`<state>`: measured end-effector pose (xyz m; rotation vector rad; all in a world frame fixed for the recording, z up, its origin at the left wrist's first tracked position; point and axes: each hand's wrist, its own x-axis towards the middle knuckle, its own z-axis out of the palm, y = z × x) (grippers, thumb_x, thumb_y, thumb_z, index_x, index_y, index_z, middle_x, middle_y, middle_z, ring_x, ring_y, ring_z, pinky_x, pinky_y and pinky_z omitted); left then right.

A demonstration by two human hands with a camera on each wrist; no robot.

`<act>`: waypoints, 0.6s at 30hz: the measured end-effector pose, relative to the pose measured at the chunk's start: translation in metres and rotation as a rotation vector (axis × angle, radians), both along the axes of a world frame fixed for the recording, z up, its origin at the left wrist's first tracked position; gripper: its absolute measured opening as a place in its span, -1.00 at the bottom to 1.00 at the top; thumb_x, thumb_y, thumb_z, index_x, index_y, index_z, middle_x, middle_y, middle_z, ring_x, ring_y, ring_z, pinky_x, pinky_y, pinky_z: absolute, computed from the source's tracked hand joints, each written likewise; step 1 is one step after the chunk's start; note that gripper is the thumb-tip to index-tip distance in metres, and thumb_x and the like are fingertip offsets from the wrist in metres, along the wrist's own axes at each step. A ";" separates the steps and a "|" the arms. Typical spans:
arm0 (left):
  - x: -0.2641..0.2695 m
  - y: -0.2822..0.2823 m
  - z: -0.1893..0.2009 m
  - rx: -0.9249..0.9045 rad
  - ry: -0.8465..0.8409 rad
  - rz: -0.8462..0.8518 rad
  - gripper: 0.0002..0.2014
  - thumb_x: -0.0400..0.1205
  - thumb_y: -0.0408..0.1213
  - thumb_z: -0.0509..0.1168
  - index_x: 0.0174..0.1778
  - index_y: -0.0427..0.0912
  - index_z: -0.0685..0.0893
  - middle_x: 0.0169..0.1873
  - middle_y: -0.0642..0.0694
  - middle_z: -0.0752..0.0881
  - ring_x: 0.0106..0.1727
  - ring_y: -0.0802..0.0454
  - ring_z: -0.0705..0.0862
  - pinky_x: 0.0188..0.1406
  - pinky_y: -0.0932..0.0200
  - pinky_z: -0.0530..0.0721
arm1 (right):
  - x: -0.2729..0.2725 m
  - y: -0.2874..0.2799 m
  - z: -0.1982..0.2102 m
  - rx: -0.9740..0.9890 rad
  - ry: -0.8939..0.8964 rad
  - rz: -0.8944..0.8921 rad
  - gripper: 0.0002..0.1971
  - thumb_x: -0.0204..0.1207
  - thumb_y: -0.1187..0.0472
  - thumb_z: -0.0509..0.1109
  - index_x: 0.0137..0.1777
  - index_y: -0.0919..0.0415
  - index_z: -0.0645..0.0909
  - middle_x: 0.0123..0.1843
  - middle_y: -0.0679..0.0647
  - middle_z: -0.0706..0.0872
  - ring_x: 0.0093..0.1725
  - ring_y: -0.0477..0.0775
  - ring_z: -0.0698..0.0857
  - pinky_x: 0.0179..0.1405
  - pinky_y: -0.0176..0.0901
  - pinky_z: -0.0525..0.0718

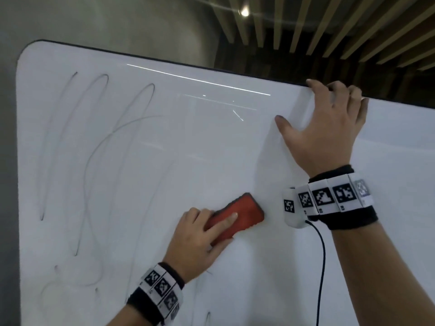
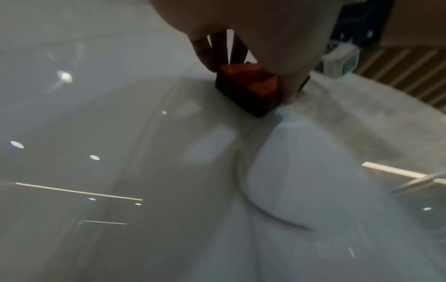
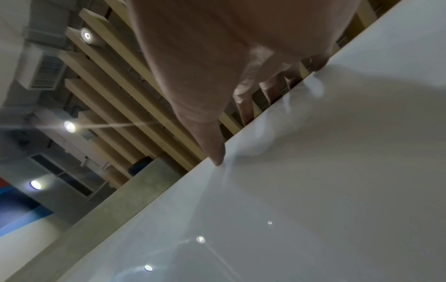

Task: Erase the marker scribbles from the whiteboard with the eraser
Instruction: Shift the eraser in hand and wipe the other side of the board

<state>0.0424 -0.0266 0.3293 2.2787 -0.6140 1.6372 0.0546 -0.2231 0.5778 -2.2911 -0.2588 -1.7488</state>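
Observation:
A large whiteboard (image 1: 211, 142) fills the head view. Thin dark marker scribbles (image 1: 98, 128) loop over its left half, and one curved stroke (image 2: 251, 200) shows in the left wrist view. My left hand (image 1: 200, 241) grips a red eraser (image 1: 237, 215) with a dark pad, pressed flat on the board near its middle; the index finger lies along the eraser's back. The eraser (image 2: 251, 89) sits under the fingers in the left wrist view. My right hand (image 1: 327, 123) holds the whiteboard's top edge (image 3: 255, 122), fingers curled over it, thumb on the front.
A grey wall stands behind the board's left side. Wooden ceiling slats (image 1: 329, 31) and a lamp (image 1: 244, 12) show above it. A black cable (image 1: 322, 267) hangs from the right wrist camera in front of the board. The board's right half carries no marks.

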 end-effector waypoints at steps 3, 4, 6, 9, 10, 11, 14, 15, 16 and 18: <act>0.007 0.018 0.015 -0.035 -0.004 0.029 -0.47 0.63 0.11 0.48 0.52 0.12 0.59 -0.06 -0.11 0.65 -0.12 -0.14 0.60 -0.13 -0.14 0.63 | 0.000 -0.001 0.002 -0.002 0.040 -0.010 -0.21 0.45 -0.32 0.38 0.64 0.01 0.38 0.60 0.22 0.42 0.68 0.39 0.25 0.75 0.34 0.02; 0.010 0.027 0.028 -0.130 -0.005 0.061 -0.47 0.62 0.11 0.48 0.50 0.08 0.62 -0.07 -0.12 0.62 -0.13 -0.15 0.59 -0.12 -0.13 0.62 | 0.000 -0.001 0.003 -0.001 0.055 -0.010 -0.21 0.45 -0.32 0.38 0.64 0.01 0.38 0.60 0.22 0.42 0.68 0.39 0.25 0.75 0.34 0.02; 0.015 0.050 0.059 -0.367 -0.009 0.114 -0.45 0.62 0.10 0.47 0.51 0.01 0.62 -0.06 -0.15 0.59 -0.11 -0.18 0.57 -0.06 -0.11 0.61 | 0.000 0.001 0.004 0.004 0.079 -0.008 -0.21 0.44 -0.30 0.40 0.64 0.02 0.38 0.60 0.24 0.41 0.68 0.41 0.24 0.75 0.36 0.01; 0.024 0.078 0.094 -0.667 0.009 0.146 -0.41 0.65 0.07 0.43 0.57 -0.06 0.55 0.09 -0.21 0.61 0.03 -0.20 0.58 0.14 -0.08 0.58 | -0.003 0.007 0.006 0.012 0.100 -0.016 -0.23 0.45 -0.25 0.42 0.63 0.02 0.38 0.59 0.28 0.40 0.69 0.45 0.22 0.74 0.40 -0.01; 0.026 0.080 0.101 -0.747 0.022 0.149 -0.40 0.66 0.06 0.42 0.59 -0.08 0.53 0.14 -0.23 0.60 0.07 -0.22 0.58 0.20 -0.08 0.57 | -0.004 0.009 0.006 0.017 0.102 -0.020 -0.24 0.45 -0.24 0.42 0.62 0.01 0.39 0.59 0.29 0.39 0.69 0.45 0.21 0.73 0.43 -0.02; 0.026 0.077 0.106 -0.793 0.021 0.161 -0.41 0.68 0.05 0.41 0.60 -0.11 0.52 0.16 -0.26 0.60 0.09 -0.24 0.57 0.21 -0.12 0.57 | -0.006 0.012 0.007 0.021 0.103 -0.021 -0.26 0.46 -0.22 0.42 0.62 0.00 0.39 0.59 0.29 0.39 0.70 0.45 0.20 0.73 0.45 -0.03; 0.018 0.045 0.096 -0.568 -0.055 0.188 -0.44 0.71 0.00 0.36 0.62 -0.11 0.52 0.07 -0.28 0.58 0.00 -0.25 0.54 0.06 -0.13 0.58 | -0.009 0.026 0.006 -0.013 0.096 0.001 -0.28 0.48 -0.16 0.44 0.62 0.01 0.39 0.58 0.28 0.41 0.71 0.42 0.20 0.71 0.51 -0.04; 0.015 0.036 0.088 -0.411 -0.071 0.184 -0.45 0.72 -0.01 0.35 0.63 -0.08 0.52 0.04 -0.24 0.58 -0.03 -0.22 0.52 0.01 -0.13 0.59 | -0.008 0.033 0.006 -0.046 0.093 0.008 -0.28 0.48 -0.14 0.45 0.63 0.02 0.38 0.58 0.28 0.42 0.70 0.41 0.22 0.71 0.51 -0.03; 0.013 0.034 0.082 -0.282 -0.075 0.192 -0.46 0.73 0.00 0.34 0.64 -0.04 0.52 0.03 -0.21 0.58 -0.05 -0.20 0.51 -0.04 -0.13 0.60 | -0.008 0.041 0.007 -0.085 0.091 0.015 -0.28 0.48 -0.12 0.46 0.63 0.02 0.38 0.57 0.27 0.43 0.70 0.41 0.23 0.72 0.49 -0.02; 0.017 0.055 0.090 -0.220 -0.083 0.234 -0.47 0.75 0.02 0.30 0.65 -0.01 0.50 0.04 -0.19 0.59 -0.06 -0.18 0.51 -0.08 -0.13 0.60 | -0.005 0.059 0.010 -0.158 0.091 0.038 -0.28 0.49 -0.10 0.47 0.64 0.02 0.38 0.57 0.25 0.46 0.70 0.38 0.26 0.73 0.46 -0.04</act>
